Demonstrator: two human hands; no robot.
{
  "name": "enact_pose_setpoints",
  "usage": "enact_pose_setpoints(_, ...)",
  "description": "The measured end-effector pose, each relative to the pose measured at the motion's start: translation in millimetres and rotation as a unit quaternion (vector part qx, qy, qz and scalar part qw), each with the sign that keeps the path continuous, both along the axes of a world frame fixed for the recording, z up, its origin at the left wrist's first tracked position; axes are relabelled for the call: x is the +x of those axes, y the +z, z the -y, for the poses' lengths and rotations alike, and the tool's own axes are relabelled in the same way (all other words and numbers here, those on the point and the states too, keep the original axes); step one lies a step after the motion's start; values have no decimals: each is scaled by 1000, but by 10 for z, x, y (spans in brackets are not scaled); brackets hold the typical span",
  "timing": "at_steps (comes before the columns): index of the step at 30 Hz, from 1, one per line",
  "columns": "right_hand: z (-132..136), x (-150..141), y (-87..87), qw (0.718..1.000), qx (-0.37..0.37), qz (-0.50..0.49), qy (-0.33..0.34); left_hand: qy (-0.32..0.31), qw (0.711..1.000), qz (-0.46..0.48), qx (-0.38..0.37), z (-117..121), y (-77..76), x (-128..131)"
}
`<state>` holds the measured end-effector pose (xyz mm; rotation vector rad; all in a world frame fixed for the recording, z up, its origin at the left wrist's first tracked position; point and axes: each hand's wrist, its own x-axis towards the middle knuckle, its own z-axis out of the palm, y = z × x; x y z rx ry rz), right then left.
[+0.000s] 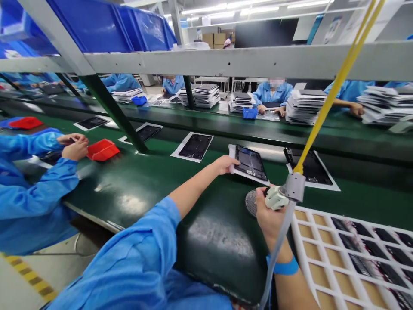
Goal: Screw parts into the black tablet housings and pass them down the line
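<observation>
Left hand (pixel 224 165), glassy tablet (pixel 251 162); right hand (pixel 269 217), plastic-looking tool (pixel 276 198)

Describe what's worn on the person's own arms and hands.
The left arm wears a loose blue work-coat sleeve ending well short of the ungloved left hand. The right hand is also ungloved, with a blue band around its wrist.

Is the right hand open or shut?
Shut: the right hand curls its fingers around a white handle.
</observation>
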<state>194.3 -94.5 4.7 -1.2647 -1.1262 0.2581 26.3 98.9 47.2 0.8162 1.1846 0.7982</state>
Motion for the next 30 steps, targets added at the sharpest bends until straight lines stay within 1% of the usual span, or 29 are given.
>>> enact_pose_setpoints(3,-16,81,51,999,22,-7,-39,-7,1000,-11,-6,689,13,-615)
enact_pose_setpoints(5,-9,101,105,998,38,-20,-53,-38,999,2,2,1236,-18,-1020)
enact_pose_setpoints(7,21,88,175,997,41,-23,-55,-45,999,0,5,1810,-83,-1321)
enact_pose_setpoints(8,42,73,210,997,40,-23,-54,-51,999,-4,-4,2089,-125,-1421)
enact_pose_setpoints(10,81,43,262,997,39,-29,-55,-72,997,-15,-30,2581,-204,-1535)
enact_pose_setpoints(11,91,34,271,997,41,-33,-53,-92,995,-22,-39,2772,-232,-1564)
enact_pose_setpoints(12,93,31,266,997,41,-34,-49,-119,992,-30,-41,2913,-247,-1585)
enact_pose_setpoints(13,85,33,247,998,40,-29,-45,-150,987,-45,-33,2995,-249,-1609)
enact_pose_setpoints(14,69,38,218,998,39,-23,-44,-175,982,-75,-13,3015,-237,-1640)
enact_pose_setpoints(15,47,44,184,998,42,-18,-41,-186,974,-126,20,2973,-215,-1682)
enact_pose_setpoints(16,24,49,150,998,47,-17,-37,-179,962,-198,64,2874,-186,-1732)
enact_pose_setpoints(17,2,51,124,998,49,-21,-34,-156,938,-286,117,2726,-153,-1787)
enact_pose_setpoints(18,-15,50,108,998,49,-26,-29,-119,900,-382,172,2542,-121,-1842)
enact_pose_setpoints(19,-26,46,105,998,44,-30,-24,-90,855,-463,215,2335,-92,-1892)
enact_pose_setpoints(20,-31,42,113,999,38,-32,-20,-77,814,-524,237,2122,-69,-1931)
enact_pose_setpoints(21,-29,38,129,999,29,-29,-18,-76,785,-567,238,1914,-52,-1959)
enact_pose_setpoints(22,-24,34,150,999,21,-27,-19,-88,770,-590,229,1723,-42,-1977)
enact_pose_setpoints(23,-17,33,172,999,18,-26,-21,-104,766,-597,214,1557,-38,-1988)
enact_pose_setpoints(24,-10,34,190,999,19,-26,-26,-121,769,-594,200,1419,-37,-1994)
enact_pose_setpoints(26,-1,41,206,999,24,-27,-32,-149,784,-575,184,1227,-41,-2008)
enact_pose_setpoints(28,0,52,191,999,29,-31,-34,-166,794,-559,174,1128,-40,-2032)
enact_pose_setpoints(30,-3,60,154,998,32,-31,-36,-181,805,-543,155,1090,-34,-2057)
